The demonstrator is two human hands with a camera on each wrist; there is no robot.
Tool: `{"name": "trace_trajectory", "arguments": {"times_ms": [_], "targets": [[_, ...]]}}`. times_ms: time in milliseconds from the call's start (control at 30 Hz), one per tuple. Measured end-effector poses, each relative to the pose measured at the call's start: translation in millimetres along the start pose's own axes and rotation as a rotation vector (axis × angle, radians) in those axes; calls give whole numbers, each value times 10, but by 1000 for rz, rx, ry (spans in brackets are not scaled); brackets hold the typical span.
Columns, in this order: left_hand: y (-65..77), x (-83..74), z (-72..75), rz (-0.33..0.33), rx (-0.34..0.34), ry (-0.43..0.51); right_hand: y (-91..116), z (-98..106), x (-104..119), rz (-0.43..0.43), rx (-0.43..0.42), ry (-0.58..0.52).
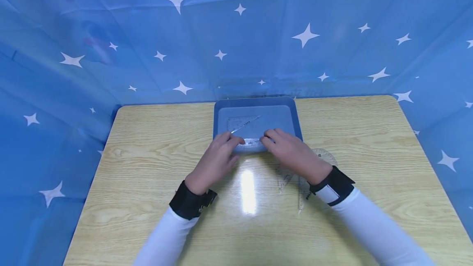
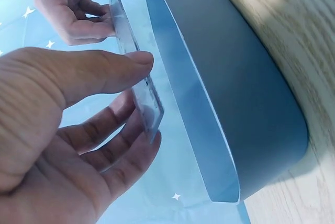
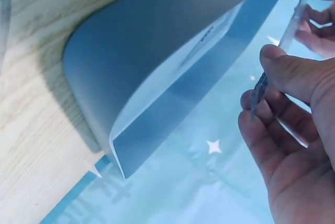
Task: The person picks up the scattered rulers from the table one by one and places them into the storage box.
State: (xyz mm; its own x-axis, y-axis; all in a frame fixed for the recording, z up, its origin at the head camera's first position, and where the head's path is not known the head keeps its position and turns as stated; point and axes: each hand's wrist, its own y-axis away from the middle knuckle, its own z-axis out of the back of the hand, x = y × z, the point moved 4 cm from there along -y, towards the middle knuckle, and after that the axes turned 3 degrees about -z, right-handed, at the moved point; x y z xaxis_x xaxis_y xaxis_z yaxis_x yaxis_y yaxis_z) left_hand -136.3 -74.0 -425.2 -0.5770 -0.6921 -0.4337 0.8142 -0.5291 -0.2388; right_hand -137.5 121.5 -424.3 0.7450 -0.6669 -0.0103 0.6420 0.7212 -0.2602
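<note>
Over the near side of a blue tray point(image 1: 255, 102), a left hand point(image 1: 217, 157) and right hand point(image 1: 292, 153) pinch opposite ends of a clear ruler point(image 1: 250, 143), probably light, stiff and brittle, best held there.

Print on the ruler point(image 1: 251, 143) is illegibly small.

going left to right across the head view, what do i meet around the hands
Left hand → clear ruler → right hand → clear protractor.
</note>
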Motion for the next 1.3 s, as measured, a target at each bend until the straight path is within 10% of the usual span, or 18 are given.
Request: {"name": "trace_trajectory", "arguments": {"times_ms": [600,1300], "targets": [[-294,91,-11,-178,62,-139,-191,-15,-356,24,74,56],[-659,202,-210,-107,214,-100,-296,-83,-624,30,144,86]]}}
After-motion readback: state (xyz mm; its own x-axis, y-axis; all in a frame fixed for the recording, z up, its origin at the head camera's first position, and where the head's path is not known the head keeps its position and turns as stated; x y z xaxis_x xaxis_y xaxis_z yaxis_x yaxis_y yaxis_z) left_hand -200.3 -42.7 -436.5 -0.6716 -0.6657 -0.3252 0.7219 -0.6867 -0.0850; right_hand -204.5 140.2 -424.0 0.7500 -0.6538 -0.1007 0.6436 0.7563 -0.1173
